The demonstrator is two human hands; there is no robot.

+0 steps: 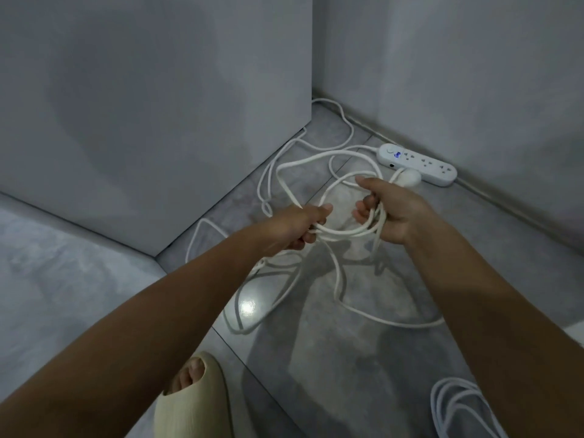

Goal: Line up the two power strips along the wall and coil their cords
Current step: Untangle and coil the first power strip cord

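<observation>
White on grey floor: counted two cords, a loose cord sprawling at centre and a coiled cord at five o'clock. Counted one power strip only, along the wall at two o'clock; judged roughly half done. Found left hand and right hand, fingers curled round the loose cord's loops.

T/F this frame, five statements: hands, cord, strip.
1. The left hand and right hand both grip the white cord. True.
2. The power strip shows a blue light. True.
3. The power strip lies far from any wall. False: it lies along the base of the wall.
4. All the white cord is held up. False: loose loops lie on the floor.
5. A separate coiled cord lies at lower right. True.
</observation>
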